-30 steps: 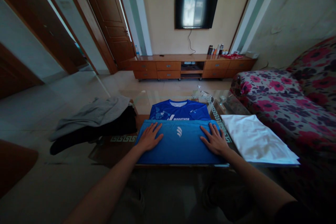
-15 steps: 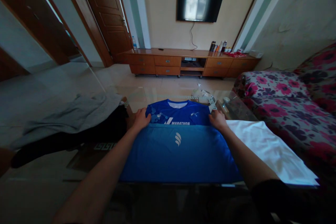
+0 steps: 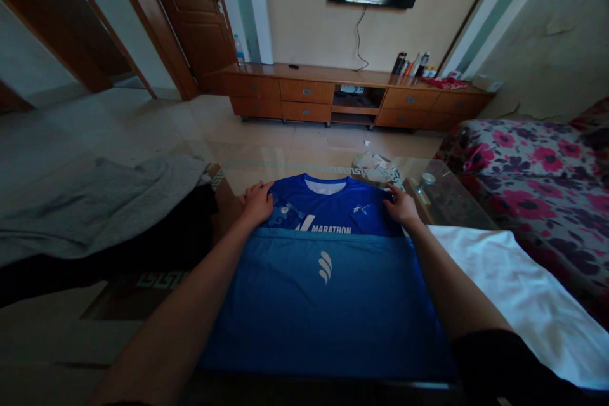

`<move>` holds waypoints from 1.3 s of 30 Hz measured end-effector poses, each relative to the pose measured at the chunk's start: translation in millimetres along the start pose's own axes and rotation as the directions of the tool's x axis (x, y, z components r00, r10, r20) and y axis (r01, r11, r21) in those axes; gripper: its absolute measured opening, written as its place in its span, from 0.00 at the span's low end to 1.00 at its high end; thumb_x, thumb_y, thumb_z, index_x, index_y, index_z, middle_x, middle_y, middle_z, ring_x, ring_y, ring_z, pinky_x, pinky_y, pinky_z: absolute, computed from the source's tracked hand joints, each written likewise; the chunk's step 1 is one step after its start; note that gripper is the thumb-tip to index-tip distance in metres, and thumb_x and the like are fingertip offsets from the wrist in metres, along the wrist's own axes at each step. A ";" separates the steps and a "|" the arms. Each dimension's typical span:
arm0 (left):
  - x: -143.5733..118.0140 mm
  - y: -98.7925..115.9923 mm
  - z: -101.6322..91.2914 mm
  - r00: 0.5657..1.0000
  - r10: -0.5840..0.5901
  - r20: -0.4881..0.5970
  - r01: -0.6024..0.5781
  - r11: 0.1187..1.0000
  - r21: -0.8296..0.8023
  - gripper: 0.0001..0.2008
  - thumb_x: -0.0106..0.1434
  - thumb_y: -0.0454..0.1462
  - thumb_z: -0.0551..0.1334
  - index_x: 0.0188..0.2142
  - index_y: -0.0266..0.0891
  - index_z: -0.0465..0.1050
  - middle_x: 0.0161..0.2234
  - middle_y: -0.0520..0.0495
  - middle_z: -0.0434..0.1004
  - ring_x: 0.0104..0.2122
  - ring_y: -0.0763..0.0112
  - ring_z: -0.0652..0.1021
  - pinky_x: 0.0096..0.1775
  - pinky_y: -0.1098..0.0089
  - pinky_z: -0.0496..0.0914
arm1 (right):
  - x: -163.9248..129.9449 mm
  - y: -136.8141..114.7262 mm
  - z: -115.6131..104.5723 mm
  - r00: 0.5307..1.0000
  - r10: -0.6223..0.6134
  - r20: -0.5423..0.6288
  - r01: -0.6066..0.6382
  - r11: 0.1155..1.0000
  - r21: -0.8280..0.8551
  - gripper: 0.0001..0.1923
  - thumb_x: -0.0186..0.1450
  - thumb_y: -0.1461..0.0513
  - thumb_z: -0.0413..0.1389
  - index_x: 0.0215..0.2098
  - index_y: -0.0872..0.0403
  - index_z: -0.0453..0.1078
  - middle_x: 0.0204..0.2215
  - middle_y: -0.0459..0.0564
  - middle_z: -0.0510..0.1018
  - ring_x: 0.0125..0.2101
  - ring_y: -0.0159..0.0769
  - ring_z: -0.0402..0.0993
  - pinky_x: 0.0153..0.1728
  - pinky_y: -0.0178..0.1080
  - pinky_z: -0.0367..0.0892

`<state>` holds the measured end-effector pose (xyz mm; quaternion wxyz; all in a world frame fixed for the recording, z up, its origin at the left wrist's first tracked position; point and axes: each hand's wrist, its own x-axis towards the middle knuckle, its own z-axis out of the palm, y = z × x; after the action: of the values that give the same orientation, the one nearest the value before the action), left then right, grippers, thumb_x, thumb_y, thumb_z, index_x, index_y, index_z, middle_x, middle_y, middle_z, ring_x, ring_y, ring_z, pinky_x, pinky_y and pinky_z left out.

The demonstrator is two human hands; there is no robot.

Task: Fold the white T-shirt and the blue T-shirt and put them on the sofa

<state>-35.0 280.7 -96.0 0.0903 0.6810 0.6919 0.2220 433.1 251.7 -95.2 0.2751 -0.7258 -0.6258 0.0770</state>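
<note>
Tabletop (image 3: 157, 304) of glass with a patterned border carries everything under review. Largest on it is the blue "Marathon" sports jersey (image 3: 328, 292), lying flat and centred in front of you, its lower part already folded up over the chest so the fold edge runs just below the lettering. To its right, touching or overlapping its edge, lies a flat white garment (image 3: 528, 304); to its left, apart from it, a crumpled grey garment over a dark one (image 3: 99, 203).

Your left hand (image 3: 257, 202) rests on the jersey's left shoulder corner, fingers curled over the edge; whether they actually pinch the cloth cannot be told. Your right hand (image 3: 402, 207) sits at the right shoulder corner in the same way, fingers bent onto the fabric.

Judgement: both hands are placed at the far corners, level with each other. Take equal hold at each shoulder, keep the edge taut and square, and avoid dragging the white garment alongside.
</note>
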 end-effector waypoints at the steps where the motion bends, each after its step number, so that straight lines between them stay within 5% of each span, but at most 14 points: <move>1: 0.2 2.1 0.8 1.000 0.012 -0.006 -0.012 1.000 -0.010 0.23 0.68 0.38 0.54 0.62 0.48 0.69 0.63 0.39 0.66 0.63 0.45 0.64 0.61 0.41 0.57 | 0.6 -1.9 1.4 1.000 0.002 -0.009 -0.002 1.000 -0.012 0.33 0.60 0.62 0.57 0.64 0.54 0.67 0.50 0.56 0.80 0.45 0.46 0.77 0.53 0.49 0.69; 7: 2.9 9.9 -1.6 0.990 0.053 -0.129 -0.077 0.980 -0.185 0.30 0.62 0.31 0.57 0.65 0.39 0.63 0.54 0.39 0.71 0.56 0.60 0.73 0.60 0.59 0.65 | -4.4 -10.5 -0.5 0.993 0.106 -0.044 -0.108 0.993 -0.045 0.26 0.61 0.57 0.59 0.56 0.59 0.75 0.36 0.57 0.83 0.38 0.46 0.79 0.47 0.45 0.71; 13: 0.1 20.8 -13.0 0.989 -0.134 -0.066 0.109 0.949 -0.296 0.29 0.59 0.34 0.64 0.61 0.34 0.69 0.50 0.37 0.78 0.50 0.58 0.78 0.55 0.60 0.70 | -12.8 -20.6 -17.5 0.992 0.125 -0.010 -0.122 0.982 0.144 0.17 0.61 0.55 0.60 0.44 0.54 0.82 0.34 0.52 0.84 0.35 0.41 0.79 0.40 0.40 0.73; 21: -30.4 41.4 -69.0 0.998 -0.037 -0.060 0.006 0.889 -0.458 0.25 0.53 0.28 0.63 0.52 0.38 0.78 0.46 0.43 0.82 0.45 0.64 0.80 0.47 0.68 0.74 | -47.4 -72.8 -70.1 0.997 0.004 -0.073 0.016 0.962 0.273 0.15 0.62 0.57 0.58 0.43 0.56 0.79 0.35 0.52 0.84 0.34 0.39 0.79 0.40 0.38 0.73; 27: -96.5 30.9 -127.6 0.986 0.139 -0.089 -0.160 0.932 -0.324 0.27 0.55 0.30 0.60 0.55 0.40 0.77 0.47 0.43 0.79 0.47 0.62 0.78 0.52 0.63 0.72 | -115.3 -62.0 -129.6 0.992 -0.113 -0.055 0.126 0.901 0.415 0.13 0.61 0.57 0.58 0.40 0.56 0.76 0.38 0.53 0.82 0.37 0.40 0.78 0.42 0.40 0.73; 31: -153.0 6.8 -143.3 0.964 0.265 0.022 -0.256 0.948 -0.187 0.25 0.54 0.30 0.59 0.51 0.42 0.79 0.44 0.43 0.76 0.47 0.60 0.77 0.54 0.61 0.70 | -167.3 -32.9 -148.4 0.980 -0.187 0.064 0.145 0.899 0.414 0.09 0.59 0.57 0.56 0.36 0.53 0.73 0.40 0.52 0.81 0.42 0.42 0.77 0.48 0.43 0.71; 35: -202.6 -16.4 -137.7 0.895 0.392 0.214 -0.382 0.920 -0.090 0.24 0.52 0.27 0.59 0.47 0.42 0.80 0.44 0.42 0.72 0.46 0.60 0.76 0.52 0.61 0.70 | -214.7 -17.4 -146.1 0.926 -0.246 0.287 0.214 0.967 0.137 0.08 0.56 0.62 0.55 0.34 0.52 0.74 0.45 0.52 0.77 0.49 0.45 0.73 0.55 0.48 0.66; 39: -239.2 -13.8 -131.1 0.861 0.430 0.272 -0.461 0.886 0.057 0.24 0.58 0.29 0.58 0.52 0.46 0.76 0.52 0.40 0.70 0.53 0.55 0.72 0.53 0.55 0.66 | -254.1 -35.7 -133.3 0.922 -0.159 0.353 0.247 0.944 -0.219 0.24 0.55 0.62 0.60 0.51 0.49 0.74 0.61 0.57 0.66 0.59 0.57 0.62 0.55 0.59 0.61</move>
<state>-90.0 21.9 -28.3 0.0825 0.8494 0.5103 0.1065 410.9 -28.0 -25.1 0.0754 -0.6628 -0.7401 0.0857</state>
